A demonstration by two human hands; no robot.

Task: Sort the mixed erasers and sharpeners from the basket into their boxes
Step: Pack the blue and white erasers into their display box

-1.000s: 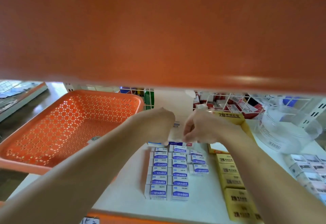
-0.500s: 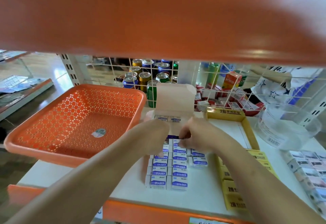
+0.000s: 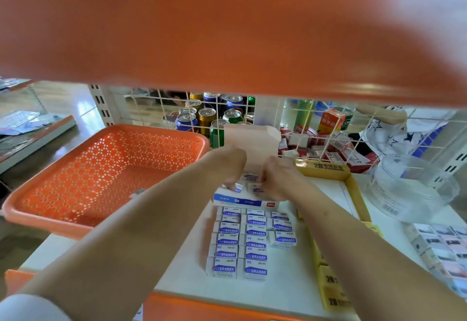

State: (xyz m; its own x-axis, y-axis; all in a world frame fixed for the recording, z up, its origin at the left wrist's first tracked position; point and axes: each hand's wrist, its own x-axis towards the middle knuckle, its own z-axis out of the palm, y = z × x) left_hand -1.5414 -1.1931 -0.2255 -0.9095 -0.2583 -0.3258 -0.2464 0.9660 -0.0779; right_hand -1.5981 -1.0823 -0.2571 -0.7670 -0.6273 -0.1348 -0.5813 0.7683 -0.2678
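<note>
An open white-and-blue eraser box stands on the white shelf with its lid flap raised. My left hand and my right hand both reach into it, fingers curled down onto small erasers inside; each seems to pinch one. In front of the box lie rows of white-and-blue erasers marked ERASER. The orange perforated basket sits at the left and holds only a small sticker-like item.
An orange shelf edge fills the top of the view. A yellow open box and yellow packs lie to the right. A clear plastic tub stands far right. Drink cans sit behind a wire grid.
The view has tilted up, showing the cans and the grid. Both hands have moved slightly forward into the eraser box, and its blue front is now visible.
</note>
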